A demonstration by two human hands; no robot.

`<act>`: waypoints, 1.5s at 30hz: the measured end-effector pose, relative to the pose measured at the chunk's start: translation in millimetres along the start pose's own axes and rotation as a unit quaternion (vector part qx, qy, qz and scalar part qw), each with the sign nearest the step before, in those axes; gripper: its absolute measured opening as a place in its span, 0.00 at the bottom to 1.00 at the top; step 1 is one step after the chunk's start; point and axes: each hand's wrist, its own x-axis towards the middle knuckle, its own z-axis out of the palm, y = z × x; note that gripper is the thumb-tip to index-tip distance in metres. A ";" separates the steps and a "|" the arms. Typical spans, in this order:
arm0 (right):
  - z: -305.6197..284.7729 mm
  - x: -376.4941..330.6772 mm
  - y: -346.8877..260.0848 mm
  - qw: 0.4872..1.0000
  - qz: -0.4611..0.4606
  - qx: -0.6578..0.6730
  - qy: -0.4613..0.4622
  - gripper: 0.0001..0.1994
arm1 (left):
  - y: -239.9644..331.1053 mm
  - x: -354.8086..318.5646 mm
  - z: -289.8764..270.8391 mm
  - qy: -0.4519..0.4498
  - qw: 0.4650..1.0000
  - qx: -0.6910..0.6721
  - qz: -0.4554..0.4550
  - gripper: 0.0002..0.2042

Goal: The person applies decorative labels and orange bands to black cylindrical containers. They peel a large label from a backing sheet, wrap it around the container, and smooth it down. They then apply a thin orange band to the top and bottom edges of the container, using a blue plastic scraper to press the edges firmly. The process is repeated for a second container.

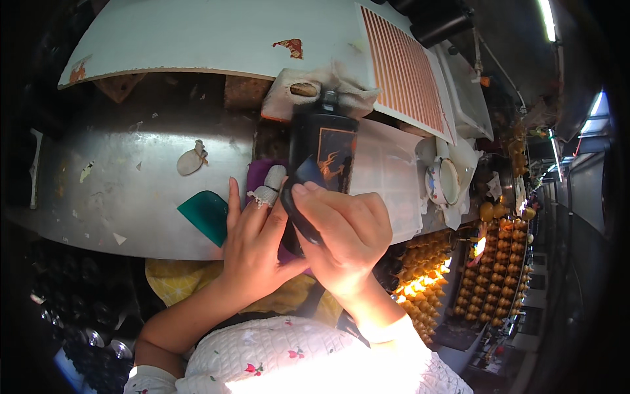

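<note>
- We note the steel bench (151,213) at left, with a small pale bundle (191,159) on it, well apart from the hands.
- Green scraper (205,215): flat, just beside the left hand's outer finger; whether they touch, we cannot tell.
- Left hand (252,243): fingers spread and pointing away from us, two wearing white wraps (266,195). We see no clear pinch; its contact with the bottle is hidden.
- Purple cloth (261,172): shows past the left fingertips, beside the bottle.
- Bottle (303,143): black, orange-framed motif facing up. It seems to lie on its side, long axis running away from us, neck farthest, by the white padded rest (282,88). Its body extends beyond both hands.
- Dark piece (308,172): at the right fingertips, over the bottle's near part; where its curved edge ends, we cannot tell.
- Right hand (348,230): thumb and forefinger pinch the dark piece, other fingers curled. We judge this hand nearer the motif.
- Pale sheets (390,174): right of the bottle, beyond the right hand.
</note>
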 end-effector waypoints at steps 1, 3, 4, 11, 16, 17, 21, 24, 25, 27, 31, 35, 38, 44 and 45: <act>-1.4 4.2 -8.6 1.000 0.015 0.008 -0.021 0.21 | -2.1 -1.2 3.0 0.015 1.000 0.006 0.011 0.50; -2.3 7.5 -13.9 0.999 0.029 0.024 -0.039 0.20 | -2.7 -1.3 3.7 0.026 0.999 0.008 0.019 0.47; -1.7 7.8 -13.9 0.998 0.027 0.034 -0.037 0.20 | -1.9 -1.0 2.6 0.022 1.000 0.006 0.014 0.44; -6.6 2.5 -7.7 0.988 0.032 0.134 -0.066 0.15 | -3.3 -0.7 1.6 0.002 1.000 -0.008 0.012 0.47; 4.2 -5.3 26.3 0.920 0.256 0.180 0.236 0.14 | 0.0 1.2 -2.3 -0.018 0.999 -0.039 -0.010 0.57; 7.3 -5.0 25.7 0.924 0.256 0.176 0.223 0.14 | 0.5 0.7 -2.2 -0.012 0.999 -0.041 -0.007 0.57; 13.1 9.5 17.2 0.965 0.174 0.096 0.172 0.17 | 0.6 2.6 -3.2 -0.001 0.999 -0.044 0.001 0.59; 18.8 19.8 10.6 0.983 0.101 0.059 0.142 0.18 | -0.8 3.0 -2.6 0.007 0.999 -0.040 0.007 0.58; 20.1 22.1 9.8 0.986 0.083 0.050 0.138 0.18 | -0.6 3.9 -2.6 0.013 0.999 -0.041 0.010 0.58; 22.2 25.5 8.3 0.990 0.049 0.031 0.129 0.19 | 0.8 3.4 -2.7 0.009 0.999 -0.035 0.006 0.57; 21.0 31.1 -6.5 0.995 0.074 0.043 0.059 0.19 | -1.9 0.5 -1.1 0.024 0.999 -0.013 0.018 0.56; 19.7 30.7 -8.2 0.992 0.091 0.086 0.015 0.17 | 0.0 2.9 -2.3 0.015 1.000 -0.011 0.022 0.56; 7.7 27.5 9.8 0.988 0.048 0.045 0.139 0.16 | 2.8 2.8 -7.0 0.003 0.999 -0.034 0.009 0.57; -34.8 -5.9 6.3 0.988 -0.082 0.066 -0.112 0.14 | 2.3 0.8 -6.4 -0.012 0.999 -0.029 -0.016 0.50; -37.7 -15.6 -0.7 0.987 -0.090 0.074 -0.114 0.12 | 2.3 -0.4 -3.7 -0.009 0.999 -0.034 -0.019 0.48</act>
